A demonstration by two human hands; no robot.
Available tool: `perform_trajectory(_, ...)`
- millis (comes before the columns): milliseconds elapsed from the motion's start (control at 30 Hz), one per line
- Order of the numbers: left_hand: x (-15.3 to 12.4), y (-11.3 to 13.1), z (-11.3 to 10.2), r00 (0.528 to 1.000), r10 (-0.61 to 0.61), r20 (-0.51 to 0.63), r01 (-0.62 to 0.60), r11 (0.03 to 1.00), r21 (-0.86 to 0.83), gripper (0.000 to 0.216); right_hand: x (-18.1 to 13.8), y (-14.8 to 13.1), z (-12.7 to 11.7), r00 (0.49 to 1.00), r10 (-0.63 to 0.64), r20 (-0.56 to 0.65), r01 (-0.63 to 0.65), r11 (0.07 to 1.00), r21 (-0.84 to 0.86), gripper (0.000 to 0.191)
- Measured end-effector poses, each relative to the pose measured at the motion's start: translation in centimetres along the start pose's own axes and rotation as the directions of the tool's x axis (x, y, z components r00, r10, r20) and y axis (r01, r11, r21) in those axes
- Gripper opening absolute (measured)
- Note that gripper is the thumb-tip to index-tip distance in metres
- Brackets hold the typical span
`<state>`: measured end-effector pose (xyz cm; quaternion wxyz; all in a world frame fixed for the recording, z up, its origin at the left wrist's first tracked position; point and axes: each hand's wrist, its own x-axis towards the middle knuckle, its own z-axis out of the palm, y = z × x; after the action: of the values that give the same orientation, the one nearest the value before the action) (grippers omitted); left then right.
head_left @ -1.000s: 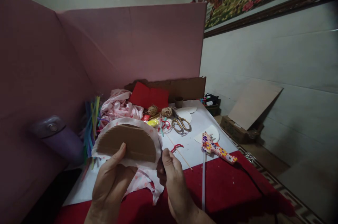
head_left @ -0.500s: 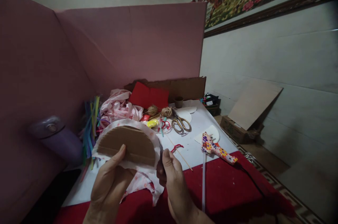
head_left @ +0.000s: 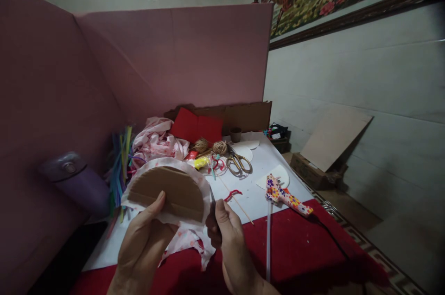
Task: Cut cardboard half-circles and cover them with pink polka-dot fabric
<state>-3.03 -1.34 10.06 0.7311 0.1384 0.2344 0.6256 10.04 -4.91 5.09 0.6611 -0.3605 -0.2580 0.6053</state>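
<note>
My left hand [head_left: 146,234] pinches a half-round cardboard piece [head_left: 174,193], thumb on its brown face and fingers behind. White cloth with pink print [head_left: 142,172] lies beneath the cardboard, its margin showing all round. A ragged strip of the same cloth [head_left: 187,241] hangs below. At the right edge of the cloth, my right hand [head_left: 227,234] is closed around what look like dark scissors [head_left: 213,202]; a thin blade points up beside the cloth, and the handles are mostly hidden by my fingers.
Bronze-handled scissors [head_left: 238,164], twine balls [head_left: 219,147] and a stick [head_left: 239,207] lie on white paper. A flowered glue gun [head_left: 287,197] with a glue stick [head_left: 268,239] rests at right. Pipe cleaners [head_left: 120,169] and a purple bottle [head_left: 81,188] stand at left, before pink boards.
My right hand has tilted and shifted slightly, and more of the dark blade shows beside the cloth edge. The cardboard and left hand have barely moved.
</note>
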Motion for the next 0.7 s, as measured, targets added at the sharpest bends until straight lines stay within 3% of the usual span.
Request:
perform_trajectory(200,-0.01,0.01,-0.17,0.992,-0.104,0.069,0.104,0.995,0.007,0.047,0.38,-0.09,-0.21,0.999,-0.049,-0.007,0.049,0.996,-0.071,0.049)
perform_trajectory(267,-0.05,-0.04,0.09,0.993,-0.113,0.015,0.114,0.993,-0.012,0.047,0.53,-0.03,-0.25,0.997,-0.08,0.015,0.081,0.994,-0.078,0.047)
perform_trajectory(400,0.0,-0.01,0.56,0.991,-0.085,-0.102,0.083,0.996,-0.02,0.047,0.67,0.23,-0.39,0.996,-0.084,0.002,0.084,0.994,-0.069,0.049)
perform_trajectory(567,-0.04,0.08,0.56,0.991,-0.028,-0.128,0.036,0.998,0.06,0.045,0.44,0.17,-0.66,0.999,-0.048,0.0,0.048,0.993,-0.105,0.049)
perform_trajectory(700,-0.34,-0.21,0.59,0.993,0.02,-0.114,-0.001,0.986,0.167,0.045,0.49,-0.21,-0.99,0.992,-0.115,0.045,0.122,0.973,-0.196,0.047)
